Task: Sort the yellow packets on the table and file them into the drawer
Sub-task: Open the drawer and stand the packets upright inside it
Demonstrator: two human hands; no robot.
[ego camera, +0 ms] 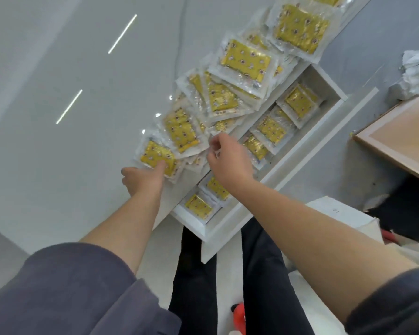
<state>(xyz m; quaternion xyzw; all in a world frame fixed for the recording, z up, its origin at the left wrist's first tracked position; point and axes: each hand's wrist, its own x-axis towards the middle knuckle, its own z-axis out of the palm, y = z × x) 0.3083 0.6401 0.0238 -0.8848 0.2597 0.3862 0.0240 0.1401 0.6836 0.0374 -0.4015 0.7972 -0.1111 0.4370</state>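
Both hands reach over the grey table [58, 68]. From the head view, the left hand [143, 176] lies flat, fingers spread, on the nearest yellow packet [156, 158] at the table edge. The right hand [228, 155] hovers loosely curled over the packet row [228, 81], thumb and forefinger pinched near a packet edge; whether it grips one I cannot tell. More packets stand filed in the open white drawer [312, 76] just beside the table edge.

You wear grey-purple short sleeves [65, 286] pushed above bare forearms, and black trousers [196, 274] at the frame's bottom centre.
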